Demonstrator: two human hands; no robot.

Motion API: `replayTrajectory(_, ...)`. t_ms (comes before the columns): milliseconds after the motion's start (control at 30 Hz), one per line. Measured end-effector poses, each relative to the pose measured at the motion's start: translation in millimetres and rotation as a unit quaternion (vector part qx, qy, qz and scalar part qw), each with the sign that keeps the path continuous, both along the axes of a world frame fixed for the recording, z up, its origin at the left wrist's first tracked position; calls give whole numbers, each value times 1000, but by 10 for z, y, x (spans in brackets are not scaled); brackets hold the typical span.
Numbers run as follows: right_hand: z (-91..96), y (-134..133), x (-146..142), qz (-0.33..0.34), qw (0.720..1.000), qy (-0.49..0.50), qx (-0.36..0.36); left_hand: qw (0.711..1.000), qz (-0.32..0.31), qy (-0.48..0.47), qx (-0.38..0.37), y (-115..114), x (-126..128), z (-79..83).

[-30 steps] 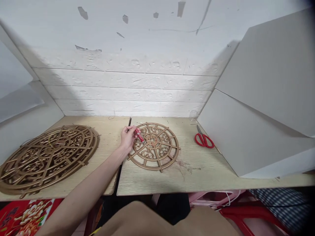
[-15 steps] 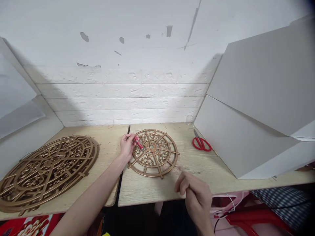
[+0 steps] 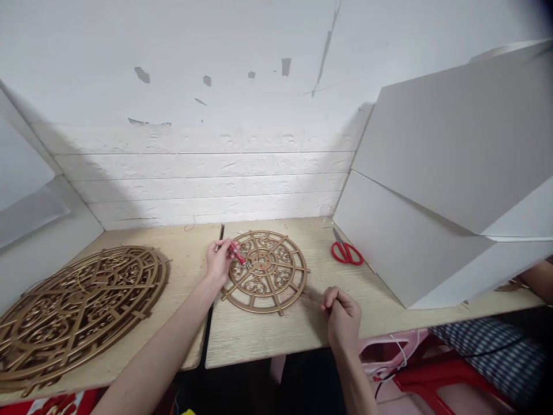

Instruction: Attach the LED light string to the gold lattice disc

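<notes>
Since half a second ago my right hand has come up onto the table, fingers curled in just beside the gold fretwork disc; whether it grips anything I cannot tell. My left hand pinches a small red tube over the disc's left edge.

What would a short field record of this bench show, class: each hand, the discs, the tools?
Left hand: pinches a small red tube over the left part of the small gold disc
Right hand: fingers curled, over the table just right of that disc
Large gold disc: flat, far left
Red scissors: lying right of the small disc
</notes>
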State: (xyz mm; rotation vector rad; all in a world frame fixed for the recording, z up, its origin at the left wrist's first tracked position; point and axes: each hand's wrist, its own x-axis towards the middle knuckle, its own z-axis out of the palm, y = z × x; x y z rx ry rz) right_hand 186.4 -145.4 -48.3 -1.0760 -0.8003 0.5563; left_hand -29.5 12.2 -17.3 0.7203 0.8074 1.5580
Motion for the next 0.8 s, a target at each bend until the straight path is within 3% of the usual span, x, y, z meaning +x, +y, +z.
replayTrajectory(800, -19, -26, 4, 32, 998, -44, -25, 1000, 4, -6, -3, 1, 1, -7)
